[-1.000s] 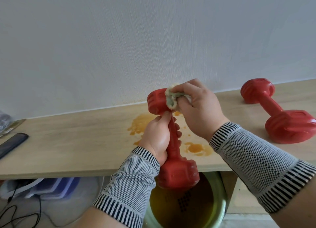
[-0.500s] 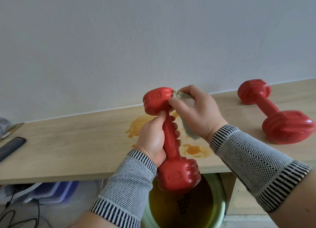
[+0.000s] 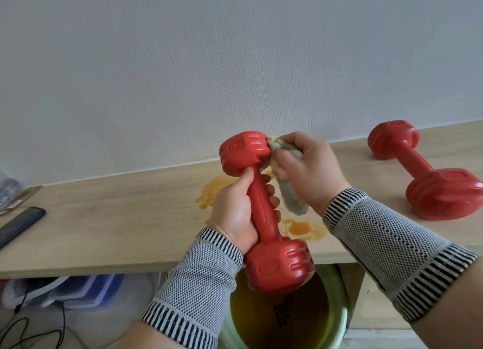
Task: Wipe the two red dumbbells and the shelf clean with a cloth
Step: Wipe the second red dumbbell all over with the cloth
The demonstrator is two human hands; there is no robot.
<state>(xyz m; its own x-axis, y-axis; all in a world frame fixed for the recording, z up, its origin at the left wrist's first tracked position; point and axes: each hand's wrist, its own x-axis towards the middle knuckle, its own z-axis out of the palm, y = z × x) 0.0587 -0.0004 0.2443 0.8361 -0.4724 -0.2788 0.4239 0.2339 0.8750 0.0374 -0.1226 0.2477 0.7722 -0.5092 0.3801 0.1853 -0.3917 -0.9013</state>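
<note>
A person's left hand (image 3: 236,207) wraps its fingers around the handle of a red dumbbell (image 3: 264,210), holding it nearly upright over the front edge of a wooden shelf (image 3: 117,218). The right hand (image 3: 308,170) pinches a bunched cloth (image 3: 285,181) against the side of the upper head, its loose end hanging beside the left fingertips. The wiping of the first dumbbell appears underway. Orange spills (image 3: 300,228) mark the shelf just beyond the left fingers, and the second dumbbell (image 3: 423,173) lies well off past the right hand, untouched. Next, it seems, the cloth must work around the head and down the handle.
</note>
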